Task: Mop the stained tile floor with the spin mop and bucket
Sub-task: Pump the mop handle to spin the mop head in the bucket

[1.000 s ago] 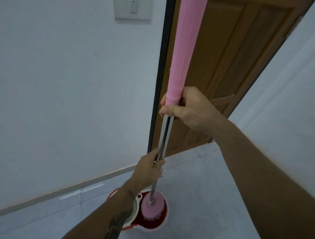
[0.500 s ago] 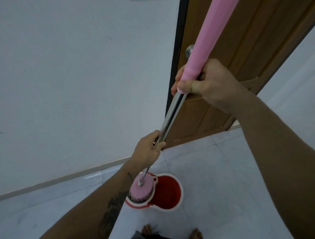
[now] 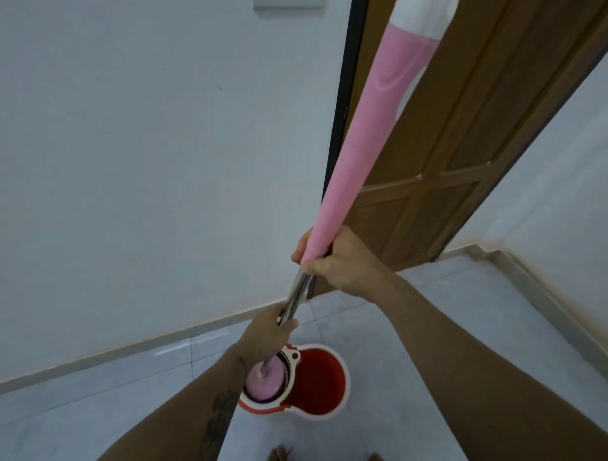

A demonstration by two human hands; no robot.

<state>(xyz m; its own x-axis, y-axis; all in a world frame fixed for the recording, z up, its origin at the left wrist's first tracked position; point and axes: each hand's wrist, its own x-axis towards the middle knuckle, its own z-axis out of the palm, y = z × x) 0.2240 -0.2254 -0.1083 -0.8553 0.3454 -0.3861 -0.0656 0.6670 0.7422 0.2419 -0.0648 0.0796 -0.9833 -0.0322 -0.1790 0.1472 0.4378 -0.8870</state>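
Both hands (image 3: pixel 342 263) around smooth pink-sleeved steel mop pole (image 3: pixel 358 158), round red bucket (image 3: pixel 324 381) below

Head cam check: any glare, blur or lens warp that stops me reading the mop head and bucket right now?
Head view: wide-angle warp bows the door frame and balloons the pink handle grip near the lens; light is soft and even; a faint sheen streaks the floor tile; mop head and bucket read slightly soft but clearly.

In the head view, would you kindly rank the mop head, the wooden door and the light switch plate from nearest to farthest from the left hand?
From the left hand:
1. Mop head, just below it, in the bucket's spinner side.
2. Wooden door, up and to the right.
3. Light switch plate, on the wall at the top edge.
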